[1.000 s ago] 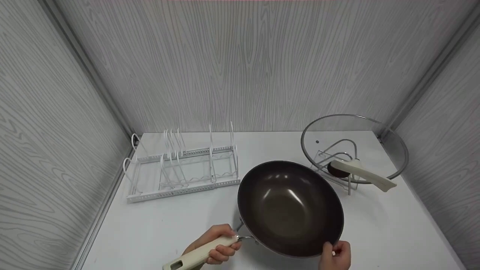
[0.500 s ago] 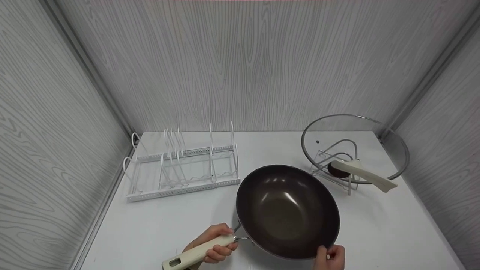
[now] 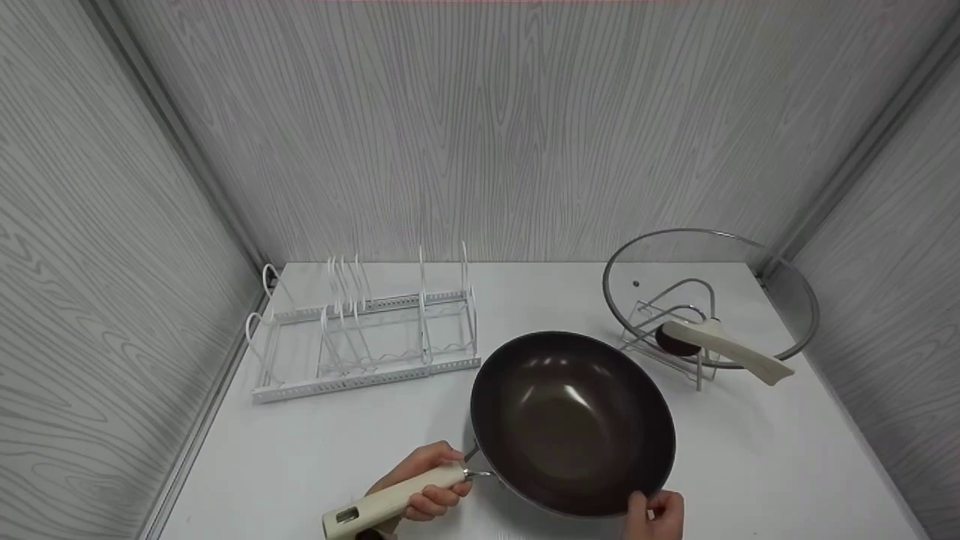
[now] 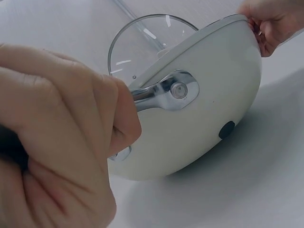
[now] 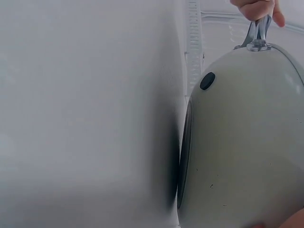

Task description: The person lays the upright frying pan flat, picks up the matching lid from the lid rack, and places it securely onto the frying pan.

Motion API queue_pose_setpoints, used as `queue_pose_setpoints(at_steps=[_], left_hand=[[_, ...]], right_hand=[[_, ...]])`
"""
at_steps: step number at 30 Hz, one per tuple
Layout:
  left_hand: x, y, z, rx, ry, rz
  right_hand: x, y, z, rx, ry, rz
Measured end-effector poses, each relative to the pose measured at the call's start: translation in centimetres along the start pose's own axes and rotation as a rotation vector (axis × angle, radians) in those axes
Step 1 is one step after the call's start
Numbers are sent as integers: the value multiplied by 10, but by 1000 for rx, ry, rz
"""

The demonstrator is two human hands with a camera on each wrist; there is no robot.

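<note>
A wok [image 3: 570, 420], dark inside and cream outside, is tilted above the white tabletop in the head view. My left hand [image 3: 424, 480] grips its cream handle [image 3: 390, 504], fingers curled round it near the metal bracket. At the near right rim, my right hand [image 3: 656, 516] pinches the edge between thumb and fingers. The left wrist view shows the pale outer wall [image 4: 199, 123] and the chrome bracket [image 4: 178, 90] beside the left hand. In the right wrist view the wok's underside [image 5: 237, 137] is close to the table, and whether it touches I cannot tell.
A white wire rack [image 3: 367, 367] with upright dividers stands at the back left. At the right, a glass lid [image 3: 712, 234] with a cream handle [image 3: 727, 349] leans in a small wire stand [image 3: 699, 375]. Wood-grain panels [image 3: 480, 135] enclose the table on three sides.
The wok has shifted slightly left and toward me, and my right hand has moved left with its rim. My left hand has barely moved. Both holds are kept.
</note>
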State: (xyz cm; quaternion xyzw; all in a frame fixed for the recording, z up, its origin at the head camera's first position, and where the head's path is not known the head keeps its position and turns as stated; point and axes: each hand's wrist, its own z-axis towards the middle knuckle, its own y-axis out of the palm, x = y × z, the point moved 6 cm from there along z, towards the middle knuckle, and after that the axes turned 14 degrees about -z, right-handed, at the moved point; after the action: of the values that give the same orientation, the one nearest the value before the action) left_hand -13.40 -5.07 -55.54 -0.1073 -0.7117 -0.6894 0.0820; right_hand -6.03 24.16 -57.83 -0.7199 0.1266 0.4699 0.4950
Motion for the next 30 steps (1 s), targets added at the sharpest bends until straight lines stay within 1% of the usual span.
queue_pose_setpoints(at_steps=[3, 8, 10, 14, 15, 18, 21, 25, 28, 30], left_hand=[[4, -1, -1, -2, 23, 29], [10, -3, -5, 12, 127, 95], [11, -4, -7, -5, 153, 119], [10, -7, -11, -57, 181, 145], [11, -8, -12, -62, 187, 150], [13, -12, -17, -34, 218, 165], [17, -18, -21, 6, 245, 177], [22, -23, -26, 59, 286, 151], [24, -27, -28, 108, 315, 130], [25, -31, -30, 142, 338, 127]], right_hand=[[1, 2, 0, -41, 2, 23], [4, 6, 2, -120, 7, 79], [5, 6, 3, -148, 7, 68], [10, 7, 1, -198, -5, 3], [12, 8, 1, -214, -2, 4], [17, 12, -1, -271, 11, 21], [23, 16, -2, -357, 53, 55], [27, 20, -1, -474, 76, 42], [29, 23, -2, -532, 77, 16], [31, 24, -4, -552, 73, 6]])
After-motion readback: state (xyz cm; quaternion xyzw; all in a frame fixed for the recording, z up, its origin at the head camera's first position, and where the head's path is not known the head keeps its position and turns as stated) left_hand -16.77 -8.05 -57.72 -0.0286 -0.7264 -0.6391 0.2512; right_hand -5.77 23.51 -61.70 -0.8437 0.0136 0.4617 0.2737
